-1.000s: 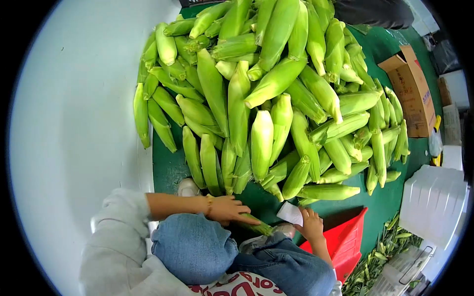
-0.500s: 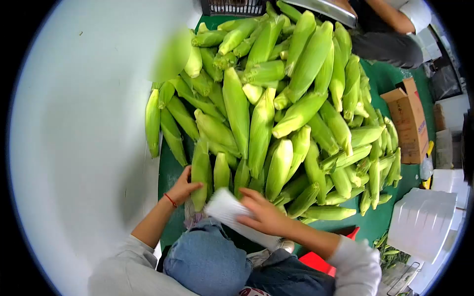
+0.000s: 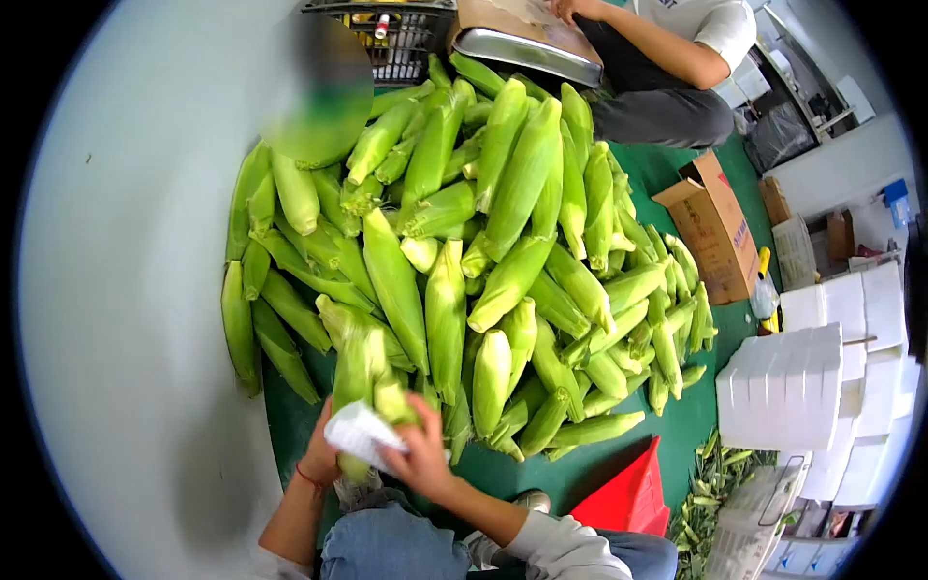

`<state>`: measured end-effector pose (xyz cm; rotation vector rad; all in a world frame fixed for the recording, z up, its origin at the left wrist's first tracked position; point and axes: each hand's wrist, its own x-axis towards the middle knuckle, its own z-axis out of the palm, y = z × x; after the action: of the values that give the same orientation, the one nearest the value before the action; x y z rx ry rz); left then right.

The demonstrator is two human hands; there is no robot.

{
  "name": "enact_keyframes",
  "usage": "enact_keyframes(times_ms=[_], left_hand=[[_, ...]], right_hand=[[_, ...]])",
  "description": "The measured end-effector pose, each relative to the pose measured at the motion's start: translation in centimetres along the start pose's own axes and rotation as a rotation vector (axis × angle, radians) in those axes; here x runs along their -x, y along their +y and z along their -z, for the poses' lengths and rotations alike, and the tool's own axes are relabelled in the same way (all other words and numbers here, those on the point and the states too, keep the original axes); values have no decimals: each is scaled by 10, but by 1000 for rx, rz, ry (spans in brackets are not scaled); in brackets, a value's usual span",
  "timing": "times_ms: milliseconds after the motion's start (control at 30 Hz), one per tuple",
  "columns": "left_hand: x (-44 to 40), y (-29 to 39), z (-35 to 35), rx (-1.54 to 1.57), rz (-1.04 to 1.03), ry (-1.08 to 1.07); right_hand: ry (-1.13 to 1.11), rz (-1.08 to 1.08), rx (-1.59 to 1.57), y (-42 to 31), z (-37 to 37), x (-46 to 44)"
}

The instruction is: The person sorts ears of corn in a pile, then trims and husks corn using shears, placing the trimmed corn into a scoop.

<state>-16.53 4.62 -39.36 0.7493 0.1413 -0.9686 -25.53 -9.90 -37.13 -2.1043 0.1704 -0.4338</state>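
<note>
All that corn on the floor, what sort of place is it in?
Probably a workroom where corn gets sorted or packed: there's a big corn pile, stacked white boxes and loose green leaves.

Held ear: a green corn ear in its husk, blurred, its long axis running roughly twelve to six o'clock, between seven and eight o'clock of the head view's centre.
White sheet: a thin white sheet, bent, crossing the ear's lower part, at seven o'clock.
Corn pile: many husked-in green ears heaped at odd angles, pale stem ends showing, filling the middle and reaching toward twelve o'clock.
</note>
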Motion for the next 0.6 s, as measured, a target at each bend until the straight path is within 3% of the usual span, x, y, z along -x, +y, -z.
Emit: enact_keyframes(times_ms=[67,133,167,200,233,267,300,333,400,467,533,600], left_hand=[[-29,51,-64,-133,-165,-273],[-73,85,-139,-494,-324,-409],[-108,92,-170,-845,-530,-506],[-138,93,-205,-1110,-750,-506],[-154,90,-241,-1270,-785,-416],[-177,81,-266,-1471,-745,-349],[-192,72,-287,-1687,-652,-272],[-214,54,-290,-1926,-752,-208],[-248,43,-290,-1784,-685,-185],[-246,46,-298,-1876,-646,-193],[-256,38,-288,-1823,-713,-242],[-272,36,-272,-1680,-936,-421]], right_hand=[[225,63,77,-22,47,-48],[529,-150,-123,-29,92,-98],[590,-171,-61,-11,117,-117],[649,-159,-116,5,143,-140],[716,-157,-250,32,167,-157],[684,-103,-19,63,188,-170],[588,-327,181,78,210,-183],[464,-439,657,94,213,-179],[340,-457,536,117,244,-182],[137,-383,507,124,287,-178],[86,-272,562,90,327,-147],[42,-392,326,43,366,-93]])
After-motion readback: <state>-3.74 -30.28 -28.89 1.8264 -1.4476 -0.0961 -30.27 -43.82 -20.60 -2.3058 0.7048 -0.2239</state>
